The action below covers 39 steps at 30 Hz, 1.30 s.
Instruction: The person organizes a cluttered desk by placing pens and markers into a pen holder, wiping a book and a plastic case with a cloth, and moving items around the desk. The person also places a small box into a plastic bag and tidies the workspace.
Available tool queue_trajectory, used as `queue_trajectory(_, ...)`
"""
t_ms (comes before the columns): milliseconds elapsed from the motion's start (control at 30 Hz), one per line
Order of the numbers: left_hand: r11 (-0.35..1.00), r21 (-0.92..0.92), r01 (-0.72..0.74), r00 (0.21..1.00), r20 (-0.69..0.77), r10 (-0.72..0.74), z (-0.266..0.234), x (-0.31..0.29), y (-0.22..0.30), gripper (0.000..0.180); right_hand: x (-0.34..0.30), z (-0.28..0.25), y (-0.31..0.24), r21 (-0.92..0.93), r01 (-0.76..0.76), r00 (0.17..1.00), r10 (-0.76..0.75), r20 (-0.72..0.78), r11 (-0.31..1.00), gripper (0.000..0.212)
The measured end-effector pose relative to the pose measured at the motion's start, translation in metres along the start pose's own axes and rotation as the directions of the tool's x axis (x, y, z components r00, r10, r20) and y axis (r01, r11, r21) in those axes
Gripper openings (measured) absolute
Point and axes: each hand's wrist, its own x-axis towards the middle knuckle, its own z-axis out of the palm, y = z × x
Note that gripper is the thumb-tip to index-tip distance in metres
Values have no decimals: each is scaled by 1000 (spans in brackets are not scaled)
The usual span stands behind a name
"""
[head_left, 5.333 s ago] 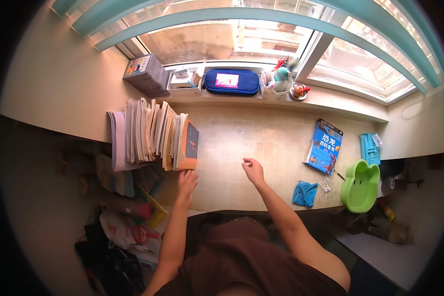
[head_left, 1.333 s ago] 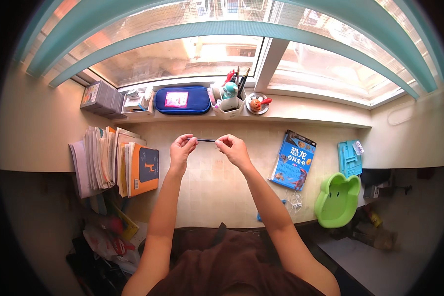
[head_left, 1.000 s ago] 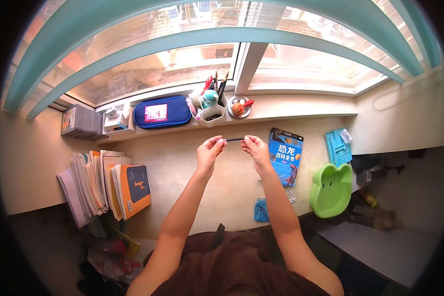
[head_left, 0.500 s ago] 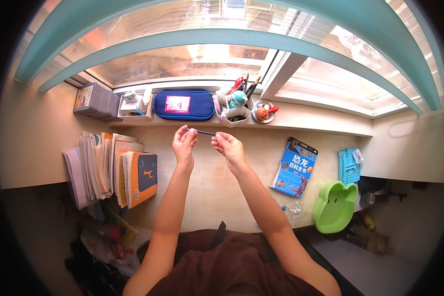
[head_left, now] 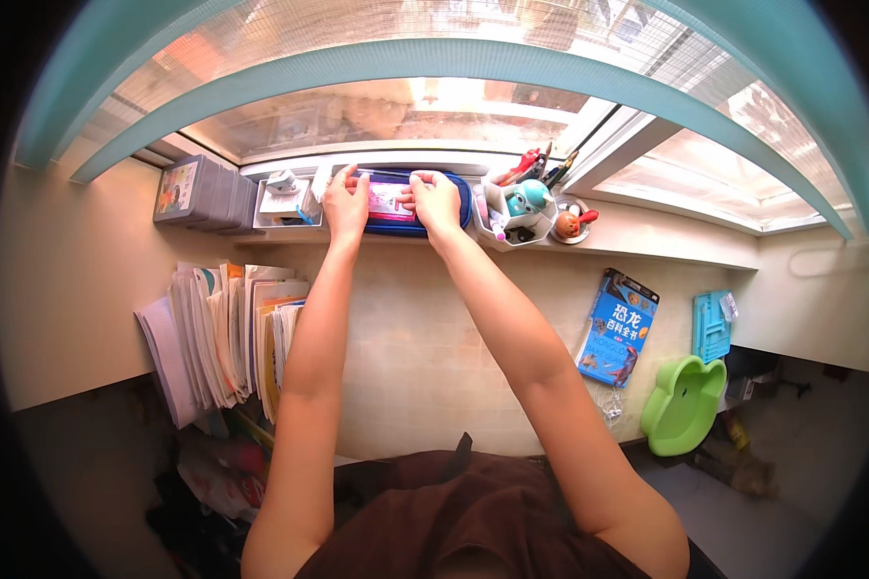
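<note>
Hands, curled, grip unclear, partly hide a blue pencil case between white box and pen holder.

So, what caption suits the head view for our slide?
Left hand and right hand over a blue pencil case on a windowsill.

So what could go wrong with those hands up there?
The right hand might bump the white pen holder beside the blue pencil case and topple it. The left hand could nudge the case off the sill. The green tub sits at the edge of the desk, so a knock might drop it.
</note>
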Motion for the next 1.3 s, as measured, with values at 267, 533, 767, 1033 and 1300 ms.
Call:
queue_trajectory(267,886,439,-146,986,132,97,-5,-17,8,32,7,-4,2,-447,62,997,-74,-9,892,18)
queue_trajectory(533,851,468,-238,971,141,194,-5,-21,5,29,-13,-12,12,-323,303,953,-284,106,896,26)
queue_trajectory(767,855,380,-353,934,92,345,-4,-44,18,21,-75,-46,27,-267,318,943,-274,191,910,18)
queue_trajectory(1033,948,-143,-285,898,307,317,28,-221,3,14,-213,-180,93,-441,243,964,-264,14,864,22)
queue_trajectory(1300,995,15,-103,500,865,38,127,-365,24,30,-294,-404,164,-462,-75,659,-304,-688,884,51)
